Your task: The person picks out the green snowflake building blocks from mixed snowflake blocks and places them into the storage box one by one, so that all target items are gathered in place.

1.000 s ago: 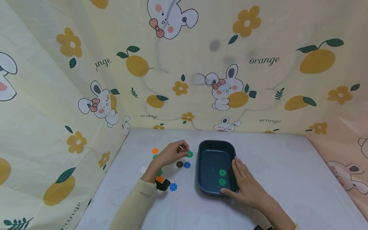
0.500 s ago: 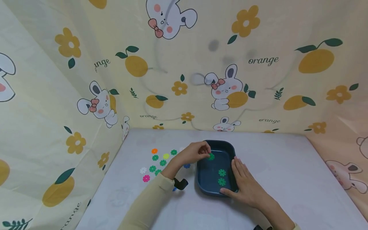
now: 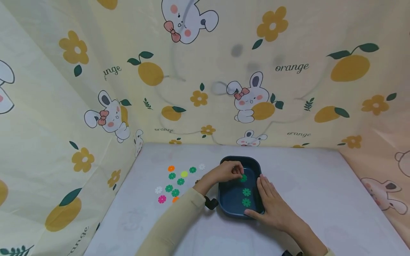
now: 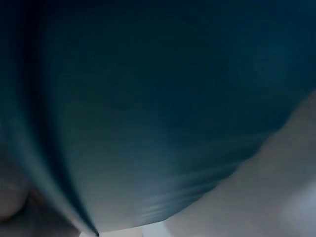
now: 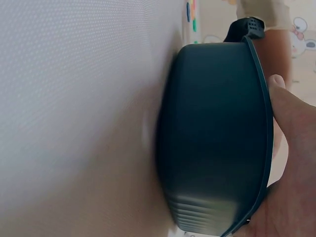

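Note:
A dark blue tray [image 3: 231,201] stands on the table in the head view. Inside it, two green notched discs [image 3: 246,192] lie in a line on the floor near the right side. My left hand [image 3: 225,171] reaches over the tray's left rim, its fingertips pinching another green notched disc [image 3: 244,178] low over the tray floor, beyond those two. Along the tray's right rim rests my right hand [image 3: 276,209], fingers straight and thumb over the near corner. The right wrist view shows the tray's outer wall [image 5: 212,128] beside the thumb; blurred dark blue fills most of the left wrist view.
Left of the tray lie several loose notched discs: green [image 3: 180,181], orange [image 3: 171,168], yellow [image 3: 184,174], white [image 3: 201,166] and pink [image 3: 162,199]. My left forearm hides part of that group. A printed curtain [image 3: 179,89] encloses the table [image 3: 301,174].
My left hand has picked up a green notched disc from the table and carried it right, into the tray. The right hand has stayed at the tray's rim.

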`<act>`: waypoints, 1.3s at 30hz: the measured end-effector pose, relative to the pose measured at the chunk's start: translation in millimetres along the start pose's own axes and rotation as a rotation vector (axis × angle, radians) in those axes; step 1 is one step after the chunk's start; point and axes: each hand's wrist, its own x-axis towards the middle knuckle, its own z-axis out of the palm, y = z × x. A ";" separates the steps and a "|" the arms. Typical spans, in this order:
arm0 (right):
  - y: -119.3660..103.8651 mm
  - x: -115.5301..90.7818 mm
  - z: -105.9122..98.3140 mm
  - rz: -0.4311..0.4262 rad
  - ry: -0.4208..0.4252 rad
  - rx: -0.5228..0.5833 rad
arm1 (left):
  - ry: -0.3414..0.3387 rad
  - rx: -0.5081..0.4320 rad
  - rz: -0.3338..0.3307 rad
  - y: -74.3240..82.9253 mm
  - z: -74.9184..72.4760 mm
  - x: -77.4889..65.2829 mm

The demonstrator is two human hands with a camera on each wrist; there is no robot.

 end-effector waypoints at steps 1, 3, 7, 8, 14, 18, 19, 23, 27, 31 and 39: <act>-0.2 -0.1 0.1 0.001 -0.003 0.003 | -0.008 0.009 -0.003 -0.8 1.2 0.8; -1.1 -0.2 -0.1 0.003 -0.006 0.007 | -0.023 0.035 0.001 -2.6 3.7 2.7; -2.0 0.2 -0.6 -0.002 -0.001 0.005 | -0.038 0.092 0.044 -5.0 6.9 7.2; -2.1 0.4 -0.8 -0.003 0.001 0.003 | -0.039 0.100 0.056 -5.3 7.4 8.8; -1.9 0.9 -0.7 0.005 -0.007 -0.001 | -0.081 0.091 0.031 -5.5 8.4 18.5; -1.6 0.6 -0.9 0.006 -0.007 0.000 | -0.122 0.075 -0.016 -6.1 9.2 24.8; -1.5 0.5 -0.9 0.006 -0.006 0.001 | -0.130 0.074 -0.027 -6.4 9.6 26.1; -1.2 0.4 -0.5 0.005 -0.007 0.002 | -0.156 0.065 -0.057 -7.4 12.2 29.8; -1.4 0.6 0.4 0.001 -0.010 0.006 | -0.162 0.066 -0.067 -8.0 14.7 30.6; -1.4 0.8 0.7 0.001 -0.012 0.007 | -0.154 0.066 -0.069 -7.5 15.2 29.6; -1.8 1.8 -0.3 0.009 -0.014 -0.012 | -0.087 0.001 -0.005 -8.6 5.3 18.8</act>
